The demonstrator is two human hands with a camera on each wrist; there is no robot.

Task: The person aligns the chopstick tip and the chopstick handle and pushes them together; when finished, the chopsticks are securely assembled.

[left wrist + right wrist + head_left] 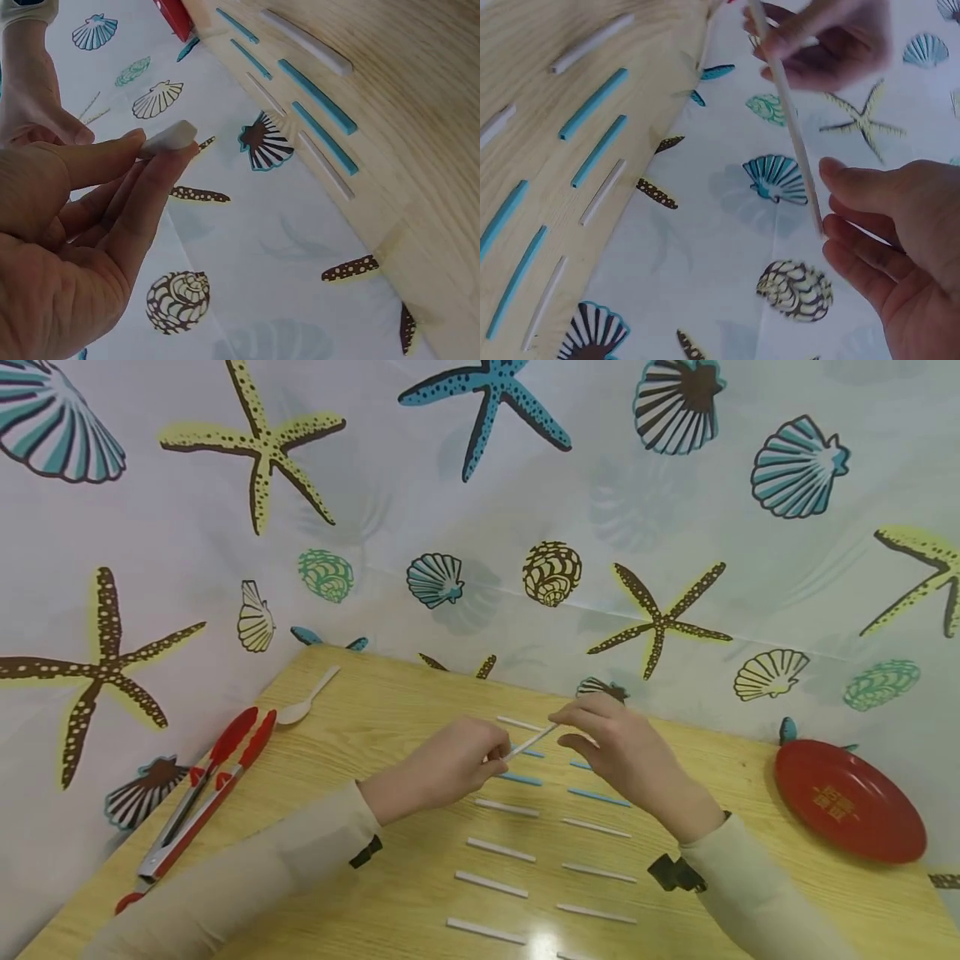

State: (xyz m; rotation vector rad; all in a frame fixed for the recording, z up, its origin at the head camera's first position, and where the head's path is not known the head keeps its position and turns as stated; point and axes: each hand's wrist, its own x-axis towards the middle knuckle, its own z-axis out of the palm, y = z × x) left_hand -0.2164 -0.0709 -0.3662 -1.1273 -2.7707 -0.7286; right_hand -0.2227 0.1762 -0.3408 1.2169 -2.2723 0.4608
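Observation:
A thin white stick (531, 742) is held above the table, slanting up to the right. My left hand (459, 762) pinches its lower end between thumb and fingers, and the blunt end of the stick (177, 137) pokes out past the fingertips. At the other end is my right hand (617, 750); in the right wrist view its fingertips touch or nearly touch the stick's tip, while the thumb stands apart. Below the hands, white sticks (501, 849) and blue sticks (600, 797) lie in two columns on the wooden table (360, 877).
Red-tipped tongs (202, 802) lie along the table's left side, with a white spoon (296, 712) beyond them. A red oval plate (851, 802) is at the right. Behind the table hangs a white cloth (480, 518) printed with shells and starfish.

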